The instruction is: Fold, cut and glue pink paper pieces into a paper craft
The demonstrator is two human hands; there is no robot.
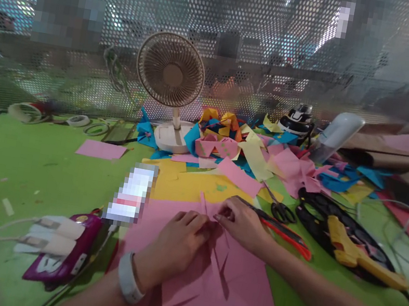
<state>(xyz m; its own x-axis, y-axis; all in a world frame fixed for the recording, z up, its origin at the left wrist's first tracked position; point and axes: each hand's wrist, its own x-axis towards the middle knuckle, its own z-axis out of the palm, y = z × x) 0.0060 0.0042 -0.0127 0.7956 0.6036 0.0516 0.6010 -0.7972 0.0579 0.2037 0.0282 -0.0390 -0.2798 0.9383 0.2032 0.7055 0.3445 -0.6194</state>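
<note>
My left hand (183,239), with a white band (130,277) on its wrist, and my right hand (241,223) meet at the middle of a large pink paper sheet (253,301). Their fingertips pinch a narrow pink paper strip (215,266), one end of which pokes up beyond the fingers while the other hangs toward me. My fingers hide its middle. Under the left hand lies a smaller pink piece (175,293). Just right of my right hand rest a red and black utility knife (285,235) and dark-handled scissors (283,212).
Left of the sheet lie a lit phone (132,193) and a purple power strip (83,242) with cables. Behind stand a fan (172,76) and a heap of coloured paper scraps (285,162). A yellow glue gun (354,248) sits on a black tray (316,215) at right.
</note>
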